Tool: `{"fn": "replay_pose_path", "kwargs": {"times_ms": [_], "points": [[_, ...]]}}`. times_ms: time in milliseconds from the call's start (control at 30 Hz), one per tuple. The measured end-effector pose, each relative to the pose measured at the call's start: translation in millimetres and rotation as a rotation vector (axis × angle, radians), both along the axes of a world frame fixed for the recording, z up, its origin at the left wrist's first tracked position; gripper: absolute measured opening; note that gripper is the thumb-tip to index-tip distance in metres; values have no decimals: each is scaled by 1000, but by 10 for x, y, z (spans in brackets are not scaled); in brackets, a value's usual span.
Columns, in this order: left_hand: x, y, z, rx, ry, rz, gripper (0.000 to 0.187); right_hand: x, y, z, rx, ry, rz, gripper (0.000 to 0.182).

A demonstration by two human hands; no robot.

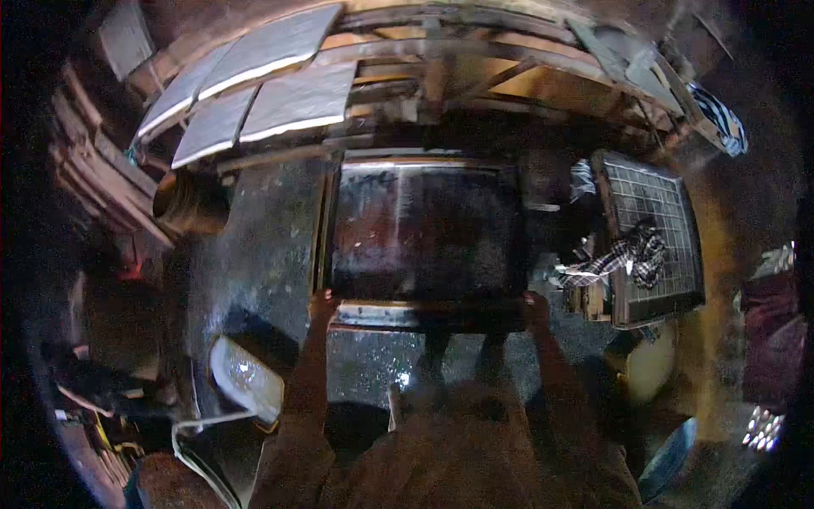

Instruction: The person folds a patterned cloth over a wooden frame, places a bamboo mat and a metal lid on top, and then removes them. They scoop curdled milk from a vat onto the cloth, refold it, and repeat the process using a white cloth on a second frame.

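A large, dark rectangular wooden-framed panel (424,233) lies in front of me, its surface glossy and reddish-black. My left hand (324,304) is closed at its near left corner, fingers around the frame edge. At the near right corner my right hand (534,303) grips the same frame, thumb side up. A pale strip (398,316) runs along the near edge between my hands. Under and around the panel shows a wet, dark grey surface (254,246).
Pale flat sheets on boards (297,97) lean on wooden racking at the back left. On the right stands a gridded frame (657,204) with a checked cloth (640,254) over it. A bucket-like vessel (188,204) and a white-topped stool-like piece (246,382) are at left.
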State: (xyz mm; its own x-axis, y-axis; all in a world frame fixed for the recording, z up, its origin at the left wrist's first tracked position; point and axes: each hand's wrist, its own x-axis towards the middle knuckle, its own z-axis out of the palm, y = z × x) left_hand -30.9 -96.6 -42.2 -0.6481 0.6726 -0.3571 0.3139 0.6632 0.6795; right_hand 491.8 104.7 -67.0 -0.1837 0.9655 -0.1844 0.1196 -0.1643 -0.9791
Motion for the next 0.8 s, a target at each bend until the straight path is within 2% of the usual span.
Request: {"fn": "replay_pose_path", "kwargs": {"times_ms": [33,67,100,167,233,267,300,333,367,467,533,567,633,700,767,800], "points": [[-47,-32,-3,-59,114,-54,58,-48,-27,-96,58,246,-95,31],[-73,27,6,-113,231,-107,54,-129,-15,-89,76,253,-120,31],[-28,191,161,-95,241,-130,54,-234,1,-66,136,-33,-31,29],[128,491,470,-239,592,-142,43,-475,44,6,227,-614,135,26],[339,696,16,423,637,-171,41,-639,43,64,256,-1216,289,24],[713,1071,225,450,849,-240,42,-790,42,-221,216,-1064,220,32],[1097,1356,326,330,565,-296,45,-808,-12,-620,174,-924,150,43],[1661,1639,690,324,-314,-44,44,-726,-86,-804,162,-939,112,43],[2120,1822,554,325,-331,-82,44,-639,-161,-943,122,-722,108,42],[3307,2259,-16,476,-414,-744,52,-293,-249,-1187,51,-57,93,40],[4061,2370,251,375,-974,-652,66,134,-373,-134,-82,345,7,39],[4413,2436,463,355,-989,-677,66,340,-431,471,-146,540,-43,38],[4951,2549,801,-100,-917,-405,78,779,-578,961,-280,302,-381,40],[5225,2591,500,-110,-948,-401,77,1416,-768,566,-268,334,-526,40],[5343,2588,324,-112,-972,-385,76,1911,-851,478,-276,400,-640,37],[5358,2574,295,117,-1037,-382,72,2042,-811,671,-214,687,-667,35]]}}
